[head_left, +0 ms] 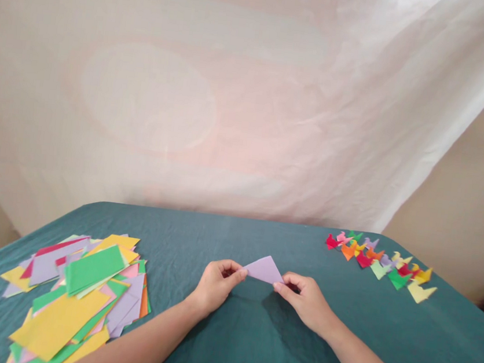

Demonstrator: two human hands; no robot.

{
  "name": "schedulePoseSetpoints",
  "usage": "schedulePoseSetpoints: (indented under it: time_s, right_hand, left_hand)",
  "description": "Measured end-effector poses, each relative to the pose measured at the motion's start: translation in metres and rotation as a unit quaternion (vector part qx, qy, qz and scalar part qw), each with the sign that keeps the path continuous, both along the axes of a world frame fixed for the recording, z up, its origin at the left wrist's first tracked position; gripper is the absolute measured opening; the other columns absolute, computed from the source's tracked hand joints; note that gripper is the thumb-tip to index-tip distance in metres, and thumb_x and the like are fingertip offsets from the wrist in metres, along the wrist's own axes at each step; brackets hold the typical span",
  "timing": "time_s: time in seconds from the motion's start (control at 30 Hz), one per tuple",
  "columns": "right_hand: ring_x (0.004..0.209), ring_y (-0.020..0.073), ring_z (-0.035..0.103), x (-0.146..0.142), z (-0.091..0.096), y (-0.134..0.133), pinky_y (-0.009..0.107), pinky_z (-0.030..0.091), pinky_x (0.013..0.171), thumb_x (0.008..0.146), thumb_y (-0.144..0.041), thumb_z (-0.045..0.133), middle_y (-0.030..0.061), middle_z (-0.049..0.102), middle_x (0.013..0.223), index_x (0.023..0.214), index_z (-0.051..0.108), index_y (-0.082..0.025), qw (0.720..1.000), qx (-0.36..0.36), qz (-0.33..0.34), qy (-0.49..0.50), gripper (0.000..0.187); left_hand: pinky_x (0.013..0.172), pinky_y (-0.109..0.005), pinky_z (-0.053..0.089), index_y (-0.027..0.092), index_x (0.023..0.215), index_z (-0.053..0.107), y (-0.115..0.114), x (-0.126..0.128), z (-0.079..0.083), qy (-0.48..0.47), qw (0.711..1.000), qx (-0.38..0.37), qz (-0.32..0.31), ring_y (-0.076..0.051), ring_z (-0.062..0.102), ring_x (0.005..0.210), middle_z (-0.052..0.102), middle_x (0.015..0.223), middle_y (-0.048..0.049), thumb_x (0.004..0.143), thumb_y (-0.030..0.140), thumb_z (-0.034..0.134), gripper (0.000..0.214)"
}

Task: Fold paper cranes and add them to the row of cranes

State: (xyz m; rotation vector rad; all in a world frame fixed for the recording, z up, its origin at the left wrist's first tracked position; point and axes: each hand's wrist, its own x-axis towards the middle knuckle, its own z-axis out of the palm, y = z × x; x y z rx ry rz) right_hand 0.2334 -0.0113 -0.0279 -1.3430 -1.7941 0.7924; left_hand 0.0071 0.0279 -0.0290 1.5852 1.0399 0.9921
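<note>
A lavender sheet of paper (pixel 265 269), folded into a triangle, is held up just above the table between my two hands. My left hand (pixel 219 286) pinches its left corner between thumb and fingers. At the right corner, my right hand (pixel 304 299) grips the paper the same way. The triangle's peak points away from me, and its long edge faces me. The fingertips behind the paper are partly hidden.
A messy pile of coloured paper sheets (pixel 96 270) lies on the left of the green-covered table (pixel 201 235). At the back right stand several small folded paper birds (pixel 397 278) in mixed colours. A pale cloth (pixel 249 118) hangs behind the table.
</note>
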Motion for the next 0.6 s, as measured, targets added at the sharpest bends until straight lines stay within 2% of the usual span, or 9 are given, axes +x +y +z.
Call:
schedulePoseSetpoints:
  time_s: [0.33, 0.6]
  right_hand:
    - [0.068, 0.0167, 0.057, 0.008, -0.004, 0.007, 0.025, 0.04, 0.063, 0.085, -0.041, 0.047, 0.0032, 0.066, 0.074, 0.077, 0.066, -0.016, 1.0, -0.015, -0.006, 0.018, 0.032]
    - [0.07, 0.0175, 0.058, 0.012, -0.008, 0.008, 0.027, 0.042, 0.065, 0.086, -0.04, 0.048, 0.0035, 0.067, 0.075, 0.079, 0.067, -0.017, 1.0, -0.017, -0.01, 0.022, 0.031]
  left_hand:
    - [0.065, -0.023, 0.042, 0.012, 0.079, 0.067, 0.002, -0.002, 0.004, 0.005, 1.0, -0.016, 0.016, -0.015, 0.057, 0.068, 0.067, 0.073, -0.0043, 0.078, 0.044, 0.056, 0.034]
    - [0.058, -0.021, 0.039, 0.012, 0.077, 0.064, 0.001, -0.002, 0.005, 0.035, 0.999, -0.008, 0.018, -0.013, 0.053, 0.062, 0.063, 0.068, -0.0027, 0.08, 0.045, 0.052, 0.035]
